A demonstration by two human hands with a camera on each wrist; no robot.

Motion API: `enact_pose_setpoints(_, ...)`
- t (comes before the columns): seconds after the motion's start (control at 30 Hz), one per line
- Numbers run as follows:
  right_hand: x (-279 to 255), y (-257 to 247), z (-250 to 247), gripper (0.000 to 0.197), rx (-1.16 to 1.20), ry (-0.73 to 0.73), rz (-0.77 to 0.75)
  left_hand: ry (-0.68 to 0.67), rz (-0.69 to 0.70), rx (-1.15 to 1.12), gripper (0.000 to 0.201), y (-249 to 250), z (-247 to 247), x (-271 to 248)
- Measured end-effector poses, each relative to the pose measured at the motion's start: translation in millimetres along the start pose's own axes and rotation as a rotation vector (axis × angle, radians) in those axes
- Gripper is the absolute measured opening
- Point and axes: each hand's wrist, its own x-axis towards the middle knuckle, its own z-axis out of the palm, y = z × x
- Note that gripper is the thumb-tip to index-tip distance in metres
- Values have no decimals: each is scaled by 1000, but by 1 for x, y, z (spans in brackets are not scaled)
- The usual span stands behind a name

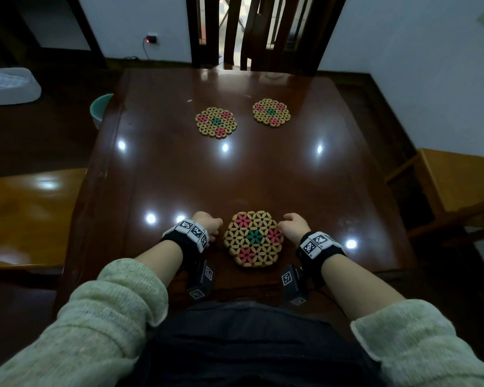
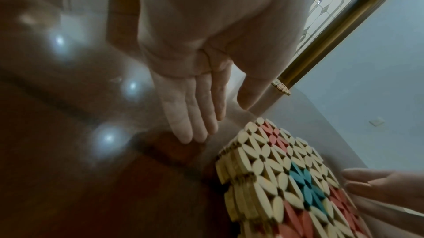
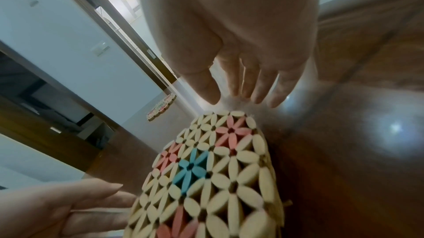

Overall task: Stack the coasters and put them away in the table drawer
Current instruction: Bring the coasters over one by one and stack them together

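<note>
Coasters sit in three spots on the dark glossy table (image 1: 263, 174): a stack (image 1: 253, 238) right at the near edge in front of me, and two singles well apart from it, toward the far side, the far left coaster (image 1: 216, 122) and the far right coaster (image 1: 271, 112) lying flat near each other. From the left wrist view the side of the stack (image 2: 243, 184) shows several woven layers, cream petals with pink flowers and a teal one in the middle on top. My left hand (image 1: 208, 225) is just beside the stack's left edge, my right hand (image 1: 294, 224) just beside its right edge, so the stack lies between them. Up close, my left fingers (image 2: 190, 113) are straight and together, pointing down at the tabletop, thumb off to the side, holding nothing. My right fingers (image 3: 254, 86) are the same, straight and slightly spread, tips close to the far corner of the stack (image 3: 213, 178); whether they touch it I cannot tell. Both palms are relaxed and empty. Both wrists wear black bands with printed markers. A wooden chair back (image 1: 263, 32) stands beyond the far edge of the table, and a teal basin (image 1: 99, 108) peeks out on the floor to the left.
</note>
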Motion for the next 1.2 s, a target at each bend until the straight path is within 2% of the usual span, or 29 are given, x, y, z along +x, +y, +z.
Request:
enact_pose_setpoints(0.2,18,-33,-14,41,-18,42,-80,37,126,18,27,21,-19,22)
enact_pose_setpoints(0.37,42,-71,-23,34,-3,0,-122,81,233,138,25,49,-32,47)
enact_pose_setpoints(0.5,71,-99,-26,28,38,-43,-149,132,273,282,38,82,-39,71)
enact_pose_setpoints(0.67,115,-137,-27,25,159,3,-152,197,293,405,49,126,-44,108)
enact_pose_setpoints(0.87,157,-159,-21,19,143,-14,-155,232,363,607,57,161,-51,155)
enact_pose_setpoints(1.07,182,-176,-8,28,95,-67,-172,254,417,775,64,188,-59,193)
enact_pose_setpoints(1.2,193,-191,2,35,102,-121,-210,283,435,832,61,187,-61,213)
